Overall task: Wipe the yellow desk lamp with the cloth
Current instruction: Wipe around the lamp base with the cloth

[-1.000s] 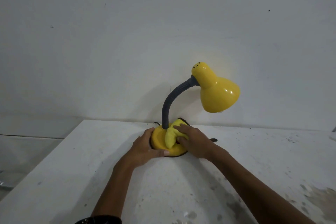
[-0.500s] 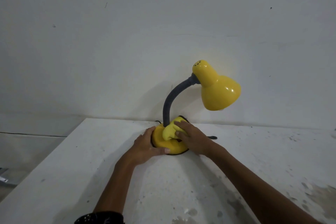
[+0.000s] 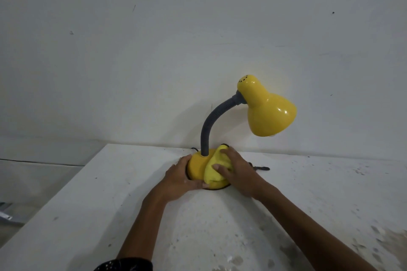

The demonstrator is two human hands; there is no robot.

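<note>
Yellow desk lamp (image 3: 253,121) stands on the white table (image 3: 110,182) by the wall. Left hand (image 3: 179,179) grips its base (image 3: 197,167); right hand (image 3: 236,170) presses the yellow cloth (image 3: 214,167) there. Recommended: firm bracing, overlapping circular strokes.

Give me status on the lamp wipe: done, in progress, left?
Done: nothing can be confirmed clean from this view.
In hand: the base. The right hand presses the cloth over its right side, while the left hand grips its left edge to steady the lamp.
Left: the neck and shade, neither touched by cloth or hands now.
</note>
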